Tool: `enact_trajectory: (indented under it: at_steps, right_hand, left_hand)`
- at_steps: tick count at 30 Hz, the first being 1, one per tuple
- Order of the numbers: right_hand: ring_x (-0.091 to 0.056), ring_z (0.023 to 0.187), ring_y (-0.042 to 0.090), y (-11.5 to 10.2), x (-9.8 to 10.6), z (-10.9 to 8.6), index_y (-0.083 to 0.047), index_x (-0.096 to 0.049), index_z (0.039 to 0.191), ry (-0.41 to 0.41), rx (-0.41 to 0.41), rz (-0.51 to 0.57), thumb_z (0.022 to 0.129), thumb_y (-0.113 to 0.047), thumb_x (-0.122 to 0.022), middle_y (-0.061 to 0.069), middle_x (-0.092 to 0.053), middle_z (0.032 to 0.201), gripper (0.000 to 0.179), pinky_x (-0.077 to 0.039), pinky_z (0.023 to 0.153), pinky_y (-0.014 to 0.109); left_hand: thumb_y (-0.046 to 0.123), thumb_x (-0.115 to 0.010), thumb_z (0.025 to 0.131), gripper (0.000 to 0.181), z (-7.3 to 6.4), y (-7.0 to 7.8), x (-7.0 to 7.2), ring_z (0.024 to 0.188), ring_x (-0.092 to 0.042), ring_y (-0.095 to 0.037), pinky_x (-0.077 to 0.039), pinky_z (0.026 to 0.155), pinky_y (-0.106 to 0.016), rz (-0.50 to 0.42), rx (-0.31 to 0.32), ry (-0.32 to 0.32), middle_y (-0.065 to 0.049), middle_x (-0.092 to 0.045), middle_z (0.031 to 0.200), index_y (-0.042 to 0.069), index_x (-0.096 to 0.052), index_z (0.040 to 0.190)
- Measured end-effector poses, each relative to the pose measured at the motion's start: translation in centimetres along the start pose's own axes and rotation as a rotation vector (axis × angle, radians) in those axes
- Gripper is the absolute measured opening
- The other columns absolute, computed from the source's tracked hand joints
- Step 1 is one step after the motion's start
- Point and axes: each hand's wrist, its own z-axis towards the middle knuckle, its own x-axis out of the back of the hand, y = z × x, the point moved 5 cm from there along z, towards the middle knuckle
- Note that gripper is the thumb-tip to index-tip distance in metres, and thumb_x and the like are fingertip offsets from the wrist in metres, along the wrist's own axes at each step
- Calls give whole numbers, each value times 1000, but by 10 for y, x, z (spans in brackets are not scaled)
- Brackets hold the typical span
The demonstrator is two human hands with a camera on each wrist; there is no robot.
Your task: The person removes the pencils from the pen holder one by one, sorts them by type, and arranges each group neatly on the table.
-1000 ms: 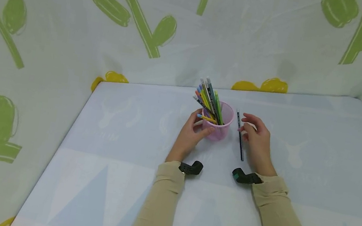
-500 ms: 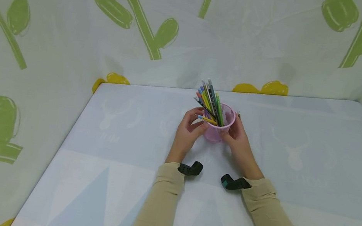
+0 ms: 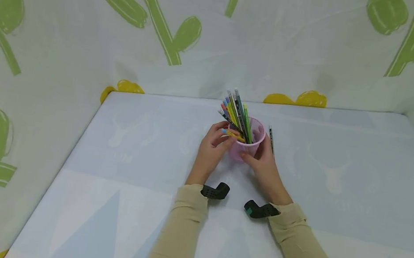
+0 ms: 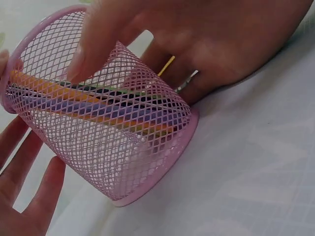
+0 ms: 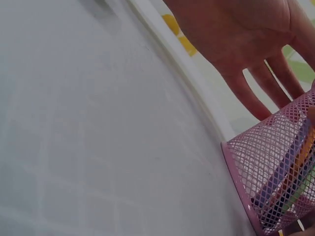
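A pink mesh pencil cup (image 3: 237, 150) stands near the middle back, filled with several pencils (image 3: 238, 111). My left hand (image 3: 208, 151) holds its left side, the thumb in front and the fingers behind the mesh (image 4: 113, 162). A yellow pencil with a blue end (image 3: 224, 131) leans out over the rim, beside the left fingers. My right hand (image 3: 266, 171) grips the opposite side, thumb across the front. In the right wrist view, that hand's fingers (image 5: 251, 98) pass behind the cup. A dark pencil (image 3: 271, 138) lies right of the right hand, its lower part hidden.
The pale patterned table cover (image 3: 162, 211) reaches back to a wall cloth (image 3: 209, 58) printed with green stems. Dark cameras (image 3: 218, 190) sit on both wrists.
The right hand has moved left, from beside the loose dark pencil onto the cup's right side. The left hand has stayed at the cup's left side.
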Motion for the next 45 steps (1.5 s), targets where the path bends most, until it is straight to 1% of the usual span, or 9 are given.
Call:
enact_trajectory:
  at_steps: [7,14,18,24,29,32,37,42,45]
  right_hand:
    - [-36,118,15,17,3,4,-26,-17,139,72,-43,-111,77,-24,-70,-2,-31,136,82,-33,98,36]
    - [-35,120,16,19,0,5,-22,-18,140,87,-53,-107,76,-24,-70,-2,-31,136,83,-31,99,37]
    - [-35,119,16,17,-1,4,-21,-18,140,90,-58,-125,76,-25,-70,-3,-32,135,82,-32,99,36]
    - [-35,119,15,17,0,6,-24,-18,140,99,-62,-144,76,-29,-71,-5,-32,135,83,-33,99,36]
    - [-35,119,15,18,-1,5,-25,-19,140,93,-60,-147,76,-29,-71,-5,-32,135,82,-32,99,36]
    - [-36,119,14,19,-1,5,-26,-20,139,99,-47,-147,76,-28,-71,-6,-33,134,81,-33,99,35]
    - [-34,120,14,19,-1,4,-24,-20,140,90,-33,-123,76,-28,-71,-5,-33,135,82,-32,99,36]
    - [-34,121,13,19,-1,3,-22,-19,140,92,-50,-104,74,-29,-72,-4,-33,135,85,-32,99,34]
    - [-34,120,12,18,-1,2,-23,-20,139,98,-51,-99,74,-29,-73,-6,-34,134,84,-31,100,33]
  left_hand:
    - [14,-60,85,20,3,8,11,111,-45,-12,-46,84,-30,-27,-17,89,1,-46,119,-1,-65,97]
    - [17,-58,87,21,3,17,24,103,-51,-13,-48,80,-32,-26,-35,156,-2,-53,107,1,-65,98]
    - [19,-55,89,21,6,11,33,90,-56,-21,-49,76,-33,-148,-23,201,-11,-58,101,3,-62,100]
    - [26,-51,91,31,8,-5,44,91,-57,-28,-49,76,-34,-386,-8,264,-17,-58,100,-1,-54,106]
    - [25,-50,91,34,6,-16,54,82,-59,-24,-50,68,-28,-615,19,334,-16,-58,96,-1,-50,113]
    - [27,-51,90,35,5,-22,60,70,-56,-19,-47,59,-22,-676,56,372,-12,-57,91,3,-52,116]
    - [30,-53,89,35,-1,-33,70,47,-36,-11,-30,41,-17,-622,187,425,-4,-54,80,9,-58,117]
    - [32,-55,88,29,-7,-32,74,38,-26,-11,-21,33,-19,-375,333,429,-2,-52,66,18,-64,112]
    - [32,-56,87,29,-8,-34,76,47,-36,-14,-25,39,-19,-216,350,436,-10,-59,79,19,-64,111]
